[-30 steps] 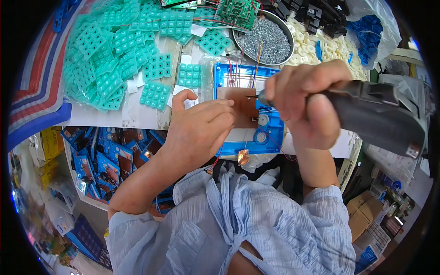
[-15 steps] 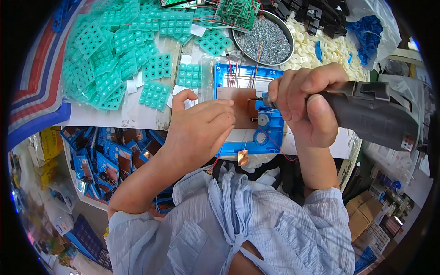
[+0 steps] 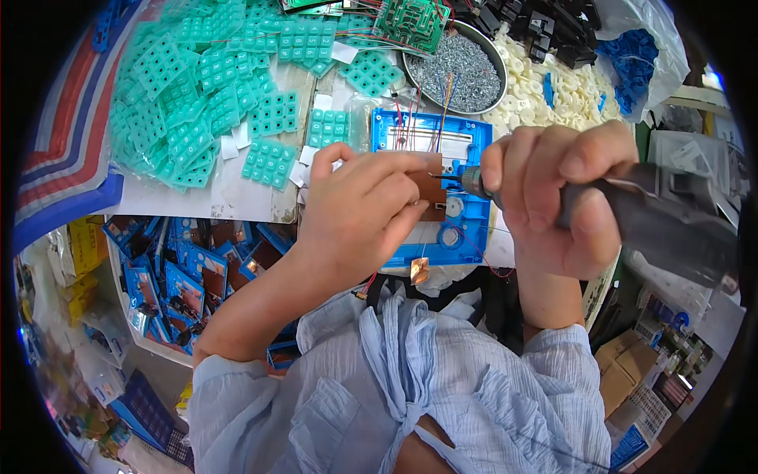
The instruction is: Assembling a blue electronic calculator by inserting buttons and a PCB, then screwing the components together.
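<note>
My right hand (image 3: pixel 553 189) is wrapped round a dark power screwdriver (image 3: pixel 671 225), held nearly level with its bit pointing left. The bit's tip is over a brown circuit board (image 3: pixel 431 189), close to the fingertips of my left hand (image 3: pixel 359 201). The board lies in a blue plastic housing (image 3: pixel 471 246) with thin coloured wires running from it. My left hand rests over the board's left part, its fingers bent; anything small between them is hidden. A copper-coloured square (image 3: pixel 420 271) hangs by the housing's near edge.
Green keypads (image 3: pixel 197 103) are heaped at the far left. A round metal pan of screws (image 3: pixel 458 71) stands beyond the housing, beside cream plastic parts (image 3: pixel 537 87) and black parts (image 3: pixel 553 28). Blue housings with boards (image 3: pixel 189 276) fill a bin at the left.
My left hand has moved right across the board, its fingertips nearer the bit. My right hand and the screwdriver have shifted right and slightly toward me.
</note>
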`<act>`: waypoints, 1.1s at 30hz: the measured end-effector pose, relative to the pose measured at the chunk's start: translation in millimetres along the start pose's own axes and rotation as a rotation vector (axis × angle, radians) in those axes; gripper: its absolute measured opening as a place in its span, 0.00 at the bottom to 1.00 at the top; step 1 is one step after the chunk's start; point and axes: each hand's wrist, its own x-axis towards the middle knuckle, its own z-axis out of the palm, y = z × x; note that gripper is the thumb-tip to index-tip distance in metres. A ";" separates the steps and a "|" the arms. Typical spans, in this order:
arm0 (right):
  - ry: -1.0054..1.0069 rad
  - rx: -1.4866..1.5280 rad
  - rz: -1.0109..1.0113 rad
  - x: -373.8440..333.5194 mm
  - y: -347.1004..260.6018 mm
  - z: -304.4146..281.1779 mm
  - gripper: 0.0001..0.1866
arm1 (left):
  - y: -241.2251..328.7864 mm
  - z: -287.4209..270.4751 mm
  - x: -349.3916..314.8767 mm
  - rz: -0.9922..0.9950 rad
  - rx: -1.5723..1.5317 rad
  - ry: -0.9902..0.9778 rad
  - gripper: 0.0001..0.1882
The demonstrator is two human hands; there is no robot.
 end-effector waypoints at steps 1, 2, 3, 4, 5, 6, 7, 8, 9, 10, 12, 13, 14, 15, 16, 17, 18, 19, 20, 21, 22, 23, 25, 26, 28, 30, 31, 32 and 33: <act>-0.020 -0.009 -0.005 0.3 -2.2 -0.1 0.13 | -1.8 3.9 3.3 0.027 -0.041 0.035 0.12; -0.042 -0.017 -0.011 1.1 -4.2 -0.4 0.13 | -5.5 8.7 6.4 0.053 -0.082 0.070 0.12; -0.059 -0.029 -0.017 1.5 -7.2 -1.0 0.13 | -7.5 11.6 9.0 0.083 -0.128 0.103 0.13; -0.056 -0.033 -0.009 0.6 -10.4 0.3 0.13 | -7.4 11.4 10.7 0.103 -0.126 0.088 0.14; -0.050 -0.035 -0.006 0.0 -13.1 1.5 0.14 | -7.0 10.5 12.5 0.122 -0.125 0.074 0.14; -0.045 -0.037 -0.005 -0.5 -14.7 2.5 0.14 | -7.0 10.0 13.2 0.140 -0.121 0.059 0.15; -0.036 -0.036 -0.009 -0.7 -15.9 3.6 0.14 | -6.8 10.4 12.4 0.140 -0.148 0.076 0.14; -0.038 -0.032 -0.012 -0.4 -17.9 3.3 0.14 | -6.4 11.2 10.6 0.139 -0.176 0.093 0.14; -0.038 -0.030 -0.016 -0.3 -20.2 3.3 0.14 | -6.0 11.7 9.1 0.139 -0.205 0.108 0.14; -0.049 -0.024 -0.021 -0.2 -24.3 1.1 0.14 | -6.0 11.7 8.3 0.148 -0.214 0.115 0.13; -0.035 -0.020 -0.006 -1.2 -28.0 3.3 0.14 | -5.8 11.9 7.1 0.167 -0.232 0.132 0.13; -0.028 -0.017 0.001 -1.7 -29.7 4.5 0.14 | -5.3 12.9 6.3 0.161 -0.239 0.139 0.12; -0.013 -0.019 0.008 -3.6 -28.7 7.2 0.14 | -4.7 14.1 5.4 0.156 -0.247 0.146 0.12; -0.007 -0.012 0.017 -4.6 -27.2 8.4 0.14 | -5.0 15.1 3.0 0.146 -0.249 0.156 0.12; -0.001 -0.007 0.025 -5.4 -25.9 9.4 0.14 | -5.2 15.4 1.1 0.142 -0.251 0.158 0.11; 0.002 0.001 0.034 -5.6 -25.3 10.0 0.14 | -5.5 15.4 -0.8 0.137 -0.252 0.160 0.11; 0.008 0.013 0.033 -5.4 -26.1 10.4 0.13 | -5.2 15.1 -1.3 0.137 -0.260 0.159 0.11; 0.013 0.026 0.031 -4.9 -26.7 10.6 0.13 | -5.4 16.3 -3.2 0.143 -0.277 0.172 0.11; 0.016 0.049 0.021 -4.0 -26.4 10.2 0.13 | -6.1 18.4 -6.0 0.148 -0.293 0.185 0.11; 0.031 0.050 0.017 -3.9 -26.2 9.6 0.13 | -4.5 19.1 -5.6 0.154 -0.312 0.197 0.11; 0.045 0.052 0.013 -3.5 -25.7 9.3 0.13 | -2.2 15.3 -4.7 0.138 -0.245 0.168 0.10; 0.070 0.033 0.016 -2.9 -23.9 10.5 0.13 | 1.1 7.3 -2.6 0.122 -0.178 0.139 0.10; 0.097 -0.022 0.005 -2.8 -14.6 8.5 0.13 | 0.8 1.4 -6.9 0.087 -0.005 0.048 0.08; 0.100 -0.057 -0.008 -2.3 -4.1 3.5 0.12 | -2.4 0.6 -12.3 0.068 0.100 -0.016 0.07; 0.171 -0.048 -0.024 -5.0 15.8 2.6 0.13 | -4.9 -0.3 -17.0 0.048 0.230 -0.093 0.06; 0.198 -0.058 -0.018 -6.1 27.8 0.5 0.14 | -4.7 -1.6 -17.3 0.052 0.277 -0.122 0.05; 0.199 -0.062 -0.020 -6.0 29.2 0.6 0.14 | -4.7 -1.3 -18.1 0.047 0.277 -0.123 0.05; 0.203 -0.067 -0.017 -7.4 29.5 1.3 0.14 | -4.2 -0.5 -18.9 0.042 0.277 -0.125 0.06; 0.205 -0.072 -0.017 -7.9 29.8 1.9 0.14 | -3.9 -0.2 -19.4 0.038 0.277 -0.128 0.06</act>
